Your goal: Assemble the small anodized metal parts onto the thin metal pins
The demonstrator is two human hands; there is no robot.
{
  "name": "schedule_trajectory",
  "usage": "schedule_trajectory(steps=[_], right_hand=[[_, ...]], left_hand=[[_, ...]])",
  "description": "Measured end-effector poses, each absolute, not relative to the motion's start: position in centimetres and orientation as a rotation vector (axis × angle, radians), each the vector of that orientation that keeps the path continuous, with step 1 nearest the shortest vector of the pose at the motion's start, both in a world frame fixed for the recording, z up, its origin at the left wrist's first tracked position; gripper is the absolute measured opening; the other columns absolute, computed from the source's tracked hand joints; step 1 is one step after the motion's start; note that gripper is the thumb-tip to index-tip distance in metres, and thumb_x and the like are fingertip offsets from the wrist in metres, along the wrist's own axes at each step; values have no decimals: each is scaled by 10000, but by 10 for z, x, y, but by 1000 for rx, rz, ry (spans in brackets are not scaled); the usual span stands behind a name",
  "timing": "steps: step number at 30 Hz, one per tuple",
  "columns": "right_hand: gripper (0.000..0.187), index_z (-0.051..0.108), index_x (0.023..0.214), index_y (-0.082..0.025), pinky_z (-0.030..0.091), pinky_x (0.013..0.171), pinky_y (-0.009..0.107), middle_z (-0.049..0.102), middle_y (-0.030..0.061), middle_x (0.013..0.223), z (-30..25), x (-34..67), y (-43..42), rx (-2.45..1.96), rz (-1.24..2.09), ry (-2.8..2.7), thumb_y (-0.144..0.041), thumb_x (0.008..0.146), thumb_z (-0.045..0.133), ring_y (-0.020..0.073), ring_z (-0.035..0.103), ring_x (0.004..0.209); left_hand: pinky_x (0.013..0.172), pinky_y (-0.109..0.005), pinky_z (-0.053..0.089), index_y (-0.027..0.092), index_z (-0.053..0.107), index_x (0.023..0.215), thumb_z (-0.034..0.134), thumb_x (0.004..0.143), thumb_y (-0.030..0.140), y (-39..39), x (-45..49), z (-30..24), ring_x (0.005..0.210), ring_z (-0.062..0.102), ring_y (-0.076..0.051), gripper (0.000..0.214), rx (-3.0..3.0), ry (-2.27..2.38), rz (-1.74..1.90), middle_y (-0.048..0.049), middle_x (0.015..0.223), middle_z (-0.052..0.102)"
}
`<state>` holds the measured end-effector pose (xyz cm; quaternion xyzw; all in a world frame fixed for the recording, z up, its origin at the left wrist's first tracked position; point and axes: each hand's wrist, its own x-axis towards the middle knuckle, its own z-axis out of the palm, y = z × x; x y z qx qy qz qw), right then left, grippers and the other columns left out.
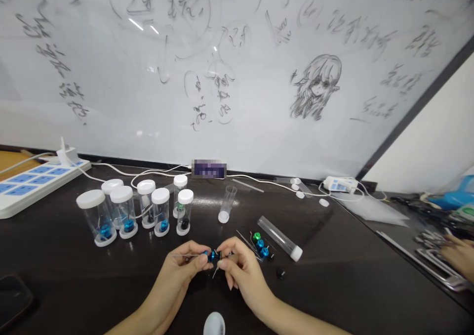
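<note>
Above the dark table, my left hand (188,260) pinches a small round blue part (206,256), with a thin rod sticking out to the left. Opposite it, my right hand (239,266) grips a small black part (219,254) with a short metal pin pointing down. The two parts meet or nearly meet between my fingertips; fingers cover much of both, so I cannot tell if they are joined. To the right of my right hand lie a small green part (256,236), blue parts (260,244) and thin rods. A loose black piece (280,274) rests nearer the front.
Several white-capped clear tubes (161,214) stand at left. An uncapped tube (227,204) stands mid-table; another tube (277,236) lies at right. A power strip (37,179), a phone (14,300), cables and a white oval object (214,323) lie around. Another person's hand (459,253) shows far right.
</note>
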<state>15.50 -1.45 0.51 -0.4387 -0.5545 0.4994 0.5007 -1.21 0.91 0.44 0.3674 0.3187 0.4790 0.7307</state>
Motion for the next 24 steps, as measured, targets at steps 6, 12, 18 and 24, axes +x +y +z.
schedule_trajectory(steps=[6,12,18,24], right_hand=[[179,548,913,-166,245,369,161,566,-34,663,4,155,-13,-1030,1244,-1368,-327,850,596,31,389,391],[212,554,955,-184,226,355,157,526,-45,722,4,155,-14,-1027,1229,-1328,-342,831,623,17,396,386],[350,542,868,-148,248,358,166,530,-31,612,0,156,-14,-1091,1213,-1390,-470,929,418,41,414,375],[429,535,704,-139,234,362,178,525,-14,570,1,157,-14,-1120,1230,-1506,-492,920,423,50,420,386]], left_hand=[[742,-254,455,178,710,749,774,661,231,9,-13,0,731,603,-143,120,797,695,1052,-18,770,688],[755,-244,442,184,707,746,760,681,226,9,-12,3,724,605,-131,94,803,688,1052,-7,764,689],[715,-248,447,169,700,688,785,638,218,8,-9,7,709,598,-144,110,849,694,1047,-13,715,685],[712,-256,454,169,707,697,789,630,209,10,-9,3,714,603,-149,113,856,686,1044,-25,738,704]])
